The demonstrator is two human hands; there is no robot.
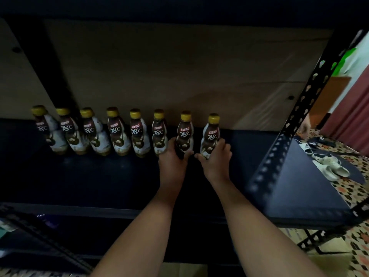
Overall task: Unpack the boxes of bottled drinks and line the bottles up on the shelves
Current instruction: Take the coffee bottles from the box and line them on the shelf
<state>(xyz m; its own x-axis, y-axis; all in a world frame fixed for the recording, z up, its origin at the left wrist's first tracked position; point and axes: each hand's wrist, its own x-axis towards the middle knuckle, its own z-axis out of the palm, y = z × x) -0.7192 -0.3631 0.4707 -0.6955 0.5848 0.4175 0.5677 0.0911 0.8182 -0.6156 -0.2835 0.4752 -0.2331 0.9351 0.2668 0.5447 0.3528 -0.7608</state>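
2 bottles are being gripped, 1 by the left hand (173, 154) and 1 by the right hand (216, 156), at the right end of the row (99, 134) on the shelf (99, 176); they are best being set down upright, evenly spaced, labels forward.

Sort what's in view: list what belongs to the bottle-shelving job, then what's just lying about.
Job:
- six bottles standing in a row
- seventh bottle, gripped by the left hand
- eighth bottle, gripped by the right hand
- dark shelf

Lying about:
- pale slippers on the floor
- black-and-white sandal
- patterned floor
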